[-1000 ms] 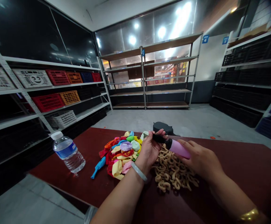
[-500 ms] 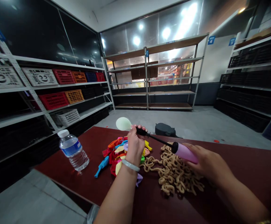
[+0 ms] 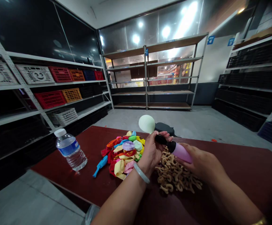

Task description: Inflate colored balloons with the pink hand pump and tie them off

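Note:
A pale green balloon (image 3: 146,123), partly inflated, sits on the end of a hand balloon pump (image 3: 181,152) with a pink barrel and black parts. My left hand (image 3: 155,147) is closed around the black end beside the balloon's neck; its fingers partly hide where the two join. Around the pink barrel, my right hand (image 3: 200,162) is closed. The black rod between the hands is pushed in, so the hands are close together. Below them lies a heap of tan curly rope-like pieces (image 3: 177,175). Several limp coloured balloons (image 3: 122,153) are piled left of my left wrist.
A water bottle (image 3: 71,150) with a white cap stands on the left of the dark red table (image 3: 241,162). Beyond the far edge is a dark grey object (image 3: 165,128). Shelves with crates (image 3: 52,99) line the left; a metal rack (image 3: 146,78) stands behind.
My left hand has moved right toward my right hand, carrying the balloon with it. The pump's black rod has slid in, and the pale green balloon looks larger.

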A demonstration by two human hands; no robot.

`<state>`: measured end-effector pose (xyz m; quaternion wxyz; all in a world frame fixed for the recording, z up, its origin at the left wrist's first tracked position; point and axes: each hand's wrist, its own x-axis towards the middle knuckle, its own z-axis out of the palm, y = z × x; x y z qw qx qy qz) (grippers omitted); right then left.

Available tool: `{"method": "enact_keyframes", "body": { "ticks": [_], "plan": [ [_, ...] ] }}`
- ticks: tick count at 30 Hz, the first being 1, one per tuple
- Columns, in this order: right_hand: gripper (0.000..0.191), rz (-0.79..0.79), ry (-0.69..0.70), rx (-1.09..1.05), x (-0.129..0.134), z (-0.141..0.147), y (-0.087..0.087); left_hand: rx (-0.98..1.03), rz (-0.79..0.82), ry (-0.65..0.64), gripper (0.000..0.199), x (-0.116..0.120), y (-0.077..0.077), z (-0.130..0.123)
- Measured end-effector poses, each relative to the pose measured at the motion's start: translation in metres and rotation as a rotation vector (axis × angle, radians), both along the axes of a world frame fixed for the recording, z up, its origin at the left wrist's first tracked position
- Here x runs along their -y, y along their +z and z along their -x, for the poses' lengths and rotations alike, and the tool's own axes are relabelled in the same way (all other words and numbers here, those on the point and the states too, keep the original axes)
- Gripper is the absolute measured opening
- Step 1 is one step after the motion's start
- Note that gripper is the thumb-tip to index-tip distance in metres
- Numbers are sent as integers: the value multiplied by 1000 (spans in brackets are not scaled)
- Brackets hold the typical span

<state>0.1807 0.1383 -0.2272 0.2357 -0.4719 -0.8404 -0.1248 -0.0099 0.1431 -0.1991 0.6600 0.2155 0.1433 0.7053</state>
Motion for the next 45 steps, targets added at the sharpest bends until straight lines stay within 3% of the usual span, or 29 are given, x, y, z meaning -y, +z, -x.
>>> {"method": "enact_keyframes", "body": {
  "ticks": [2, 5, 9, 14, 21, 24, 27, 34, 37, 41, 45],
  "plan": [
    [51, 9, -21, 9, 0, 2, 1, 54, -9, -62, 13, 2, 2, 4],
    [54, 7, -23, 25, 1, 5, 0, 101, 38, -70, 31, 3, 6, 8],
    [54, -10, -22, 58, 5, 12, 0, 47, 149, 12, 38, 3, 7, 3],
    [49, -87, -8, 85, 9, 18, -1, 29, 85, 171, 40, 2, 5, 0],
    [46, -90, -27, 100, -8, -6, -6, 127, -14, 286, 42, -4, 22, 49],
    [45, -81, -72, 121, -11, -14, -6, 134, -27, 320, 42, -5, 23, 57],
    [43, -68, -102, 120, -6, -8, -7, 130, -10, 321, 44, -5, 18, 44],
    [42, -119, -97, 82, 12, 19, -8, 96, 6, 182, 41, 8, -1, -12],
    [46, -143, -61, 44, 12, 22, -9, 72, 1, 164, 42, 11, -2, -19],
    [49, -155, -28, 14, 6, 17, -6, 79, -18, 173, 44, 10, 11, 0],
    [46, -183, -40, 61, -5, -4, -5, 86, -70, 295, 45, 6, 27, 39]
  ]
}}
